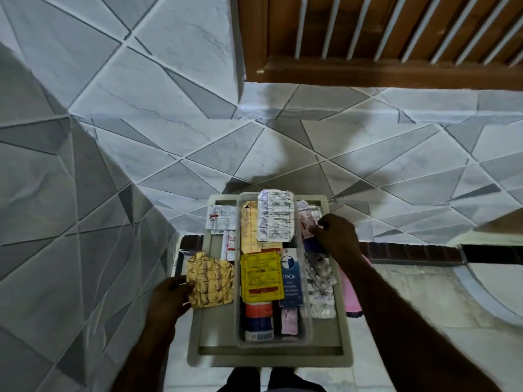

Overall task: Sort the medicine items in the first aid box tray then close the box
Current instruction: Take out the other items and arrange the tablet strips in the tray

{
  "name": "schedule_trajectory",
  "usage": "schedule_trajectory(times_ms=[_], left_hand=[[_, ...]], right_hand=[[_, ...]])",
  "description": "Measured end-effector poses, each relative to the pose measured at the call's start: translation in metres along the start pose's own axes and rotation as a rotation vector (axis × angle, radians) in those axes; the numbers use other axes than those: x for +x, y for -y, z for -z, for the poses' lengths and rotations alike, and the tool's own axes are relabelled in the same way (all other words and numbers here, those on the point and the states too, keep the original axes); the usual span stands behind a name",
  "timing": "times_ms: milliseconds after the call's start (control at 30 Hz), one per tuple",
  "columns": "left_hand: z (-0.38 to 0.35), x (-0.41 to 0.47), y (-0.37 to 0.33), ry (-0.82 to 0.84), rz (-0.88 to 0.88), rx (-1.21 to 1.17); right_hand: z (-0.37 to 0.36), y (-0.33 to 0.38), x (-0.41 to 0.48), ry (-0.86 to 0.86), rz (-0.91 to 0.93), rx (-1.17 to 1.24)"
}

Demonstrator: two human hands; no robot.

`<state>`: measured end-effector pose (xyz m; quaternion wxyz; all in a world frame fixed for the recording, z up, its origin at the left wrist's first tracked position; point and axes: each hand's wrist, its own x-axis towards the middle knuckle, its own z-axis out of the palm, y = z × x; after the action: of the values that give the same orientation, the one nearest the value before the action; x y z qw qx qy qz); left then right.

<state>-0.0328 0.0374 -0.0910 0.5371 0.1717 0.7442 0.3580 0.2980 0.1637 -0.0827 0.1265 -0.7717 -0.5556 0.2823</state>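
Tray (307, 329) holds yellow and silver strips. My left fingers (188, 285) pinch a crumpled gold strip (210, 282); right fingers (319, 224) clamp a pink packet (307, 222).

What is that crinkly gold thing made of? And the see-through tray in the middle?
The gold blister strip in the left hand looks like thin metal foil: it shines and is creased into little squares. The clear tray looks like plastic: you can see the medicines through its smooth, glossy walls.
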Motion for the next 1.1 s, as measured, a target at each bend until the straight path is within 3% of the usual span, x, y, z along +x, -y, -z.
schedule_trajectory(times_ms=[500,867,1100], left_hand=[[0.009,-0.007,0.003,-0.004,-0.096,-0.047],[0.030,-0.013,0.003,0.007,-0.133,-0.021],[0.047,-0.023,-0.010,-0.034,-0.194,-0.065]], right_hand=[[-0.002,0.004,0.002,0.003,-0.037,-0.153],[0.002,0.006,0.009,0.056,-0.267,0.191],[0.016,0.004,-0.001,0.034,-0.277,0.344]])
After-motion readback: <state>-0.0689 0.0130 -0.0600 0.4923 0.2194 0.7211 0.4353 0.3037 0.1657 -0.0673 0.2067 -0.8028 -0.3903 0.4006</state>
